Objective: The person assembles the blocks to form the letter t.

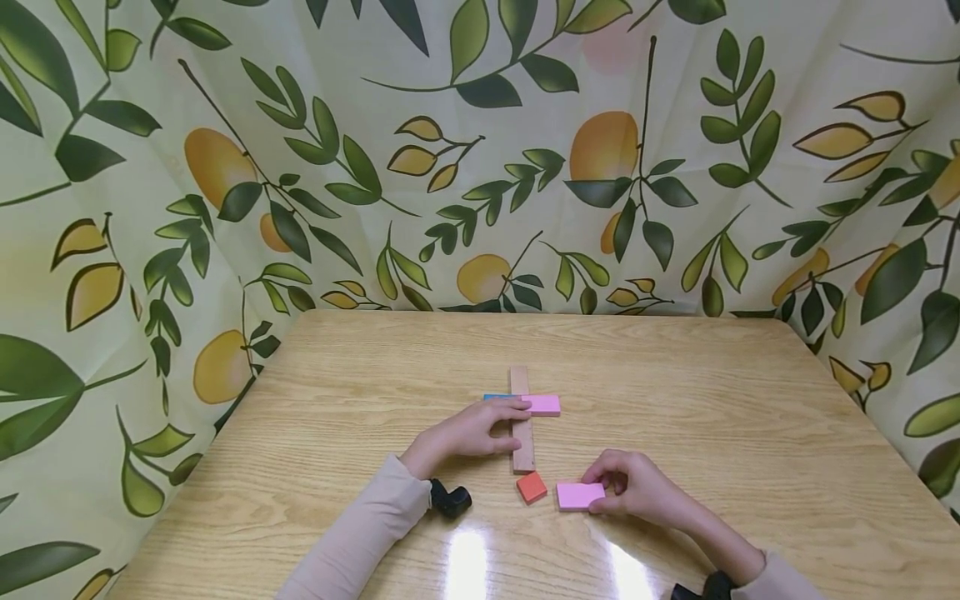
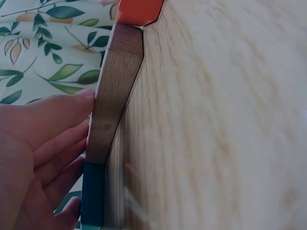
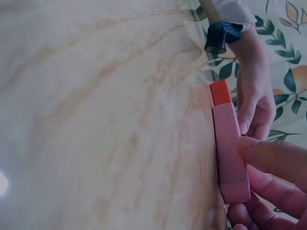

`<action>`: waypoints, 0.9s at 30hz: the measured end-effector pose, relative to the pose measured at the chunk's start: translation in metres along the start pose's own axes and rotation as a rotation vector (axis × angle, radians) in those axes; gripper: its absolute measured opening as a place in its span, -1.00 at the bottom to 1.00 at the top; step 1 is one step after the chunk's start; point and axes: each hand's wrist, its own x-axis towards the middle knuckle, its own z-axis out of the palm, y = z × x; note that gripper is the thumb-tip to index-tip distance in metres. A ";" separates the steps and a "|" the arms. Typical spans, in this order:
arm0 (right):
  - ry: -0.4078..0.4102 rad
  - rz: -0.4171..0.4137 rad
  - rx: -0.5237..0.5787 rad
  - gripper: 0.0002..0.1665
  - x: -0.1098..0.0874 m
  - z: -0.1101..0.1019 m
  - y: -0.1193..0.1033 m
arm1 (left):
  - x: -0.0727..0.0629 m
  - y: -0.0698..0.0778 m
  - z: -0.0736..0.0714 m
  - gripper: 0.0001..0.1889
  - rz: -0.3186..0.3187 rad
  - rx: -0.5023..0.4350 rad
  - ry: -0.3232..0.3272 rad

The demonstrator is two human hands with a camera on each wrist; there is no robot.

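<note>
My left hand [image 1: 476, 429] rests over a cross of flat blocks. Its fingertips touch the top near the crossing, and its thumb [image 2: 72, 108] lies at the edge of the lower wooden block [image 1: 522, 450]. The cross also has an upper wooden block [image 1: 519, 380], a blue block [image 2: 93, 194] at the left and a pink block [image 1: 545, 406] at the right. The left fingers partly cover its middle. My right hand [image 1: 637, 492] pinches another pink block [image 1: 573, 497] by its right end, low at the tabletop. Between it and the cross lies an orange-red block [image 1: 532, 487].
The blocks lie on a wood-grain table [image 1: 360, 358]. Behind and beside it hangs a leaf-and-fruit patterned cloth [image 1: 337, 242]. A black wrist device [image 1: 450, 500] sits by the left wrist, another [image 1: 705, 587] by the right.
</note>
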 end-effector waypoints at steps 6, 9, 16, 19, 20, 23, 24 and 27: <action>-0.004 0.005 0.013 -0.71 -0.001 0.001 -0.002 | 0.001 0.000 0.000 -0.50 -0.008 -0.012 -0.006; -0.005 0.016 0.012 -0.71 -0.001 0.002 -0.003 | 0.000 0.000 0.000 -0.50 0.000 -0.006 -0.002; -0.017 0.026 0.024 -0.71 0.000 0.005 -0.004 | 0.001 -0.001 0.000 -0.50 -0.004 -0.009 -0.001; -0.009 0.010 0.013 -0.71 0.000 0.005 -0.003 | 0.001 -0.002 0.000 -0.51 0.006 -0.007 0.011; -0.004 0.005 0.009 -0.71 0.000 0.005 -0.003 | 0.002 -0.002 0.000 -0.51 0.012 -0.005 0.014; 0.000 0.001 0.003 -0.72 -0.001 0.005 -0.004 | 0.002 -0.002 0.000 -0.51 0.027 -0.002 0.023; -0.002 0.003 0.003 -0.71 -0.001 0.006 -0.004 | 0.001 -0.002 0.000 -0.51 0.025 -0.004 0.022; -0.015 0.018 0.011 -0.72 0.000 0.006 -0.005 | 0.000 -0.002 0.001 -0.51 0.017 -0.016 0.018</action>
